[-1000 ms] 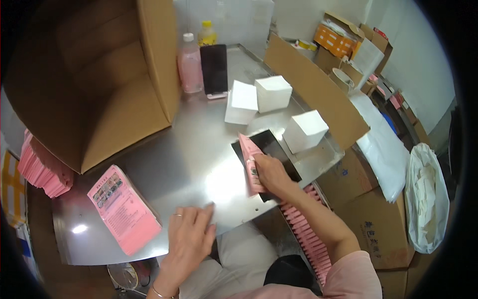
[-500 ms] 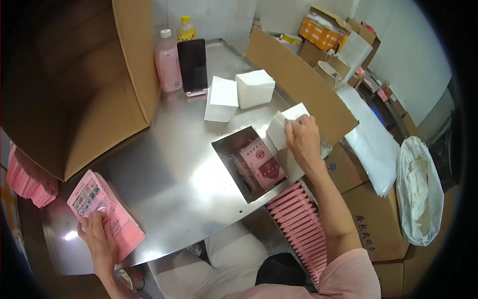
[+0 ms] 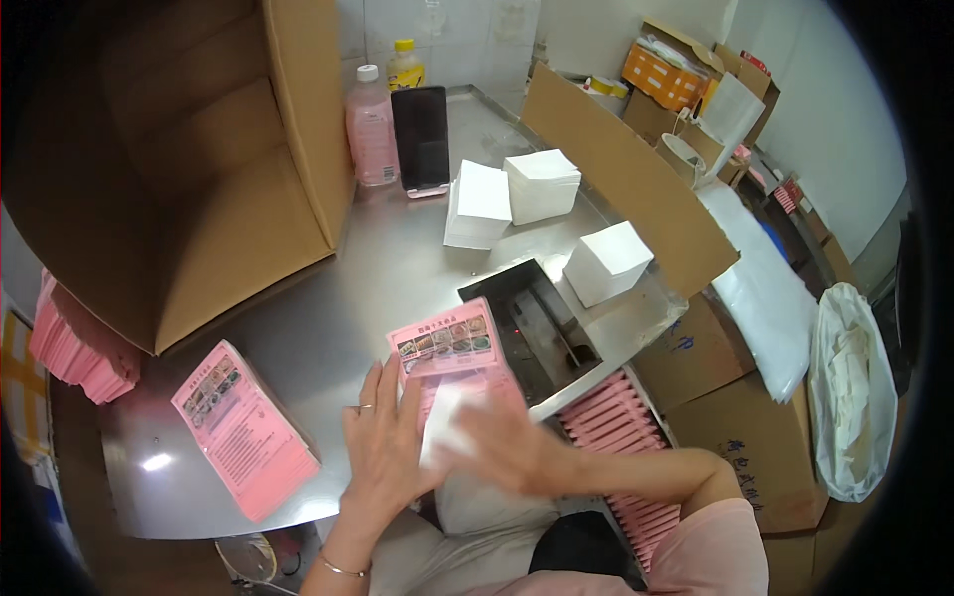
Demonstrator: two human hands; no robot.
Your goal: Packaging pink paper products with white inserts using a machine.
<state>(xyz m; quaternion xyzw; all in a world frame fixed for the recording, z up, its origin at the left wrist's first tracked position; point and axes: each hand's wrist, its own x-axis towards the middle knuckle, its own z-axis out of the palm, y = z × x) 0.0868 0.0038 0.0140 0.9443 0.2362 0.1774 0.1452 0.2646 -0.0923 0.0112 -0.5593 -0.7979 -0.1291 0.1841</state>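
Observation:
My left hand, its fingers extended along the edge, grips a pink printed packet over the near-left rim of the slot. Against the packet's lower part my right hand, smeared by motion, has a white paper napkin wad; its fingertips are hard to make out. The sunken metal slot shows a dark interior with a small red light. A stack of pink packets lies flat at the left. White napkin stacks stand beyond the slot.
A large open cardboard box takes up the left. Behind stand a pink bottle and a black phone on a stand. A cardboard panel edges the right side. Below the table sits a box of pink packets.
My left hand has left the pink stack and come to the middle. My right hand has moved from the right-hand napkin stack to the packet. The packet inside the slot no longer shows there.

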